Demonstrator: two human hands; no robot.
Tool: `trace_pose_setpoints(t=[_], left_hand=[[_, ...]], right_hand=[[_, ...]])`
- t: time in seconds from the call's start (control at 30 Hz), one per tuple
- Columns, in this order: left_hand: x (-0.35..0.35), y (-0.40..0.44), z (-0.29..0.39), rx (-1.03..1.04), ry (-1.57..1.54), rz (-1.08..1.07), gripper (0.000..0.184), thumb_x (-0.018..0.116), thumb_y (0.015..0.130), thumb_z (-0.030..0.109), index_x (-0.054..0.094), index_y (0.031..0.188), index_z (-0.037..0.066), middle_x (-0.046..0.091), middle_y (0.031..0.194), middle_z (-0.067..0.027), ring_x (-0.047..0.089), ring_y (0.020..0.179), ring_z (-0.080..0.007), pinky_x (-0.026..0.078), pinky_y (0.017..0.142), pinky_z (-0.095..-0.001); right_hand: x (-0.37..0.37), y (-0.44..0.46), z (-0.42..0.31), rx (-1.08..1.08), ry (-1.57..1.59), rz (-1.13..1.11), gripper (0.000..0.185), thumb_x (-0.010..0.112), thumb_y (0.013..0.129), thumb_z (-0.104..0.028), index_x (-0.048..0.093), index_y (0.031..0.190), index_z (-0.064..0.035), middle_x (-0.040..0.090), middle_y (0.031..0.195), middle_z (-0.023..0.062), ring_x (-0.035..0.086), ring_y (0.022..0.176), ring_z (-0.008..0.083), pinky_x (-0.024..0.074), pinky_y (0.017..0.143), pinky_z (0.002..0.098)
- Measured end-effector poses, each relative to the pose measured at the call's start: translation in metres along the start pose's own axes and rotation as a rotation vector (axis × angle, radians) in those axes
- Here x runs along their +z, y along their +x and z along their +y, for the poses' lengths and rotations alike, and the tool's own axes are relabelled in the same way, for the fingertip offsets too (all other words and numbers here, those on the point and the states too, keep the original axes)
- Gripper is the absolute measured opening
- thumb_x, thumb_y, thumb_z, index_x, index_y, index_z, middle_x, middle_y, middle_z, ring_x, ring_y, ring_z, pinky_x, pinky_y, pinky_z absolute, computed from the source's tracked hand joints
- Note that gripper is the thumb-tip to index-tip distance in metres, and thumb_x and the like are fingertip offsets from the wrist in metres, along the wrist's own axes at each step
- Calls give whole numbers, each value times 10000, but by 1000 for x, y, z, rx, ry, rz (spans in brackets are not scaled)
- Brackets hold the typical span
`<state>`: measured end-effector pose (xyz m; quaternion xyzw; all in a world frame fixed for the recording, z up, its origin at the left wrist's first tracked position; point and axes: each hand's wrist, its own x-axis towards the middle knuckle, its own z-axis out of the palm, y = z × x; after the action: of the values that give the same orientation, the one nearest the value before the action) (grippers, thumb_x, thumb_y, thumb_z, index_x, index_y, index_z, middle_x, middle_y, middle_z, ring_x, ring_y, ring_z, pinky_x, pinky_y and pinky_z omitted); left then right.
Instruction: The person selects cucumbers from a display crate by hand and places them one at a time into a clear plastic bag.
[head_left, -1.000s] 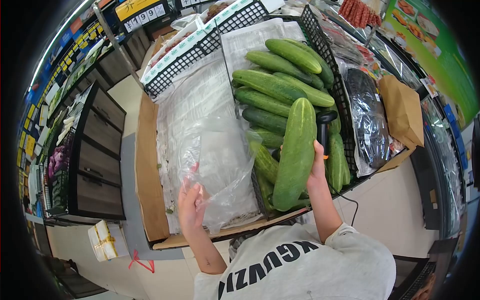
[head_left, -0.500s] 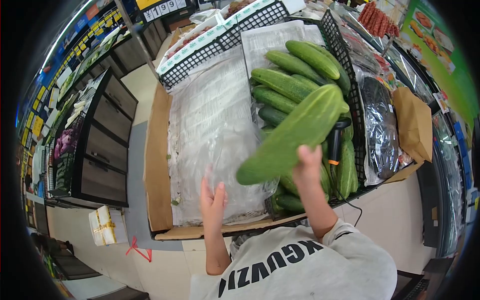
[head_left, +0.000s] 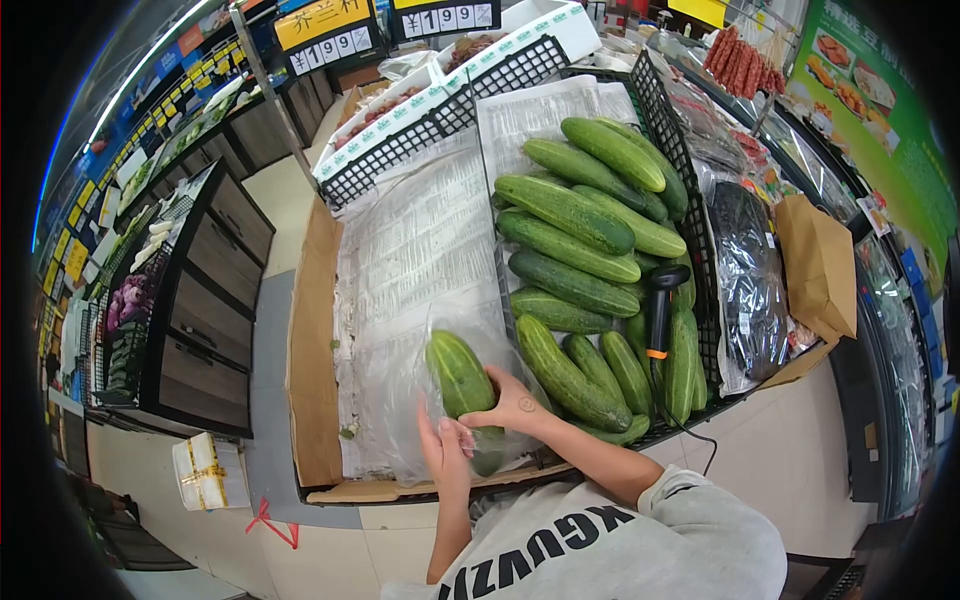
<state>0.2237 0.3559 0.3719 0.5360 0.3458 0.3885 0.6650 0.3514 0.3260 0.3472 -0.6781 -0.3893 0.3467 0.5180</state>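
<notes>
A large green cucumber [head_left: 459, 372] stands nearly upright over the left side of the bin, its lower end inside a clear plastic bag [head_left: 405, 415]. My right hand [head_left: 513, 402] is wrapped round the cucumber's middle. At the bag's near side, my left hand [head_left: 446, 447] has its fingers bent against the plastic, close to the cucumber. Several more cucumbers [head_left: 565, 212] lie piled in the black crate on the right. On that pile rests a black handheld scanner [head_left: 661, 310] with an orange band and a cable.
Newspaper [head_left: 410, 240] lines the bin's left part, inside a cardboard edge [head_left: 315, 350]. White boxes [head_left: 450, 85] of reddish produce stand behind. At the right are a dark wrapped package [head_left: 748, 280] and a brown paper bag [head_left: 815, 265]. A taped white box [head_left: 208, 472] sits on the floor.
The cucumber has moved left from over the pile and into the bag, carried by my right hand. My left hand has shifted slightly right and down, and both hands are now close together.
</notes>
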Motion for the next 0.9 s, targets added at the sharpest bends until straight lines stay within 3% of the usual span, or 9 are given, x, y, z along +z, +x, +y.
trace_pose_setpoints(t=[0.1,0.2,0.3,0.37,0.5,0.57,0.7,0.77,0.9], left_hand=[[-7,2,-2,-80,-102,-39,482,351,859,160,133,1272,39,422,577,7,392,494,-54,307,433,-170],[-21,6,-6,-141,-42,32,406,335,864,184,262,1228,19,437,599,8,390,501,-60,322,460,-183],[-52,21,3,76,102,65,351,328,865,211,397,1140,4,461,635,-10,414,555,-83,348,523,-209],[-49,34,32,313,404,235,337,340,859,236,475,1054,-3,488,669,-42,438,623,-112,354,576,-241],[-32,59,34,301,492,196,338,364,850,246,502,991,-29,493,680,-92,453,674,-136,347,585,-268],[-30,65,30,216,576,37,299,393,839,212,533,850,-52,496,675,-131,463,637,-156,344,557,-297],[-24,64,23,61,709,29,260,418,825,162,523,734,-58,492,646,-142,464,586,-184,345,531,-308],[-22,62,19,321,789,119,223,430,811,129,515,692,-39,479,610,-119,447,540,-209,341,506,-304],[-12,52,31,500,720,116,191,433,798,105,528,699,-27,452,587,-107,436,534,-213,334,504,-287]], right_hand=[[3,4,4,86,-39,-99,668,717,454,-362,471,932,36,538,826,153,535,758,226,409,694,284],[2,0,-4,80,-109,-131,683,715,472,-337,443,980,31,530,858,148,529,790,223,407,716,285],[4,-5,-8,54,-157,-134,705,716,484,-316,419,1020,32,518,899,151,520,826,223,402,743,290],[6,-8,-9,29,-167,-125,709,717,483,-318,414,1022,30,514,907,156,518,833,229,402,747,296],[11,-12,-6,1,-197,-141,704,720,477,-325,415,1008,23,508,911,162,511,837,244,397,750,310],[14,-15,-2,-11,-208,-138,698,720,473,-328,420,999,18,508,906,164,510,835,252,397,748,313],[15,-20,0,-34,-246,-130,693,711,461,-353,426,977,11,508,893,163,503,831,273,395,730,318],[15,-19,1,-16,-261,-137,696,717,457,-345,430,983,9,511,898,162,509,835,266,396,738,309],[22,-12,4,17,-269,-182,657,698,473,-361,447,959,4,523,871,150,514,814,271,396,728,319]])
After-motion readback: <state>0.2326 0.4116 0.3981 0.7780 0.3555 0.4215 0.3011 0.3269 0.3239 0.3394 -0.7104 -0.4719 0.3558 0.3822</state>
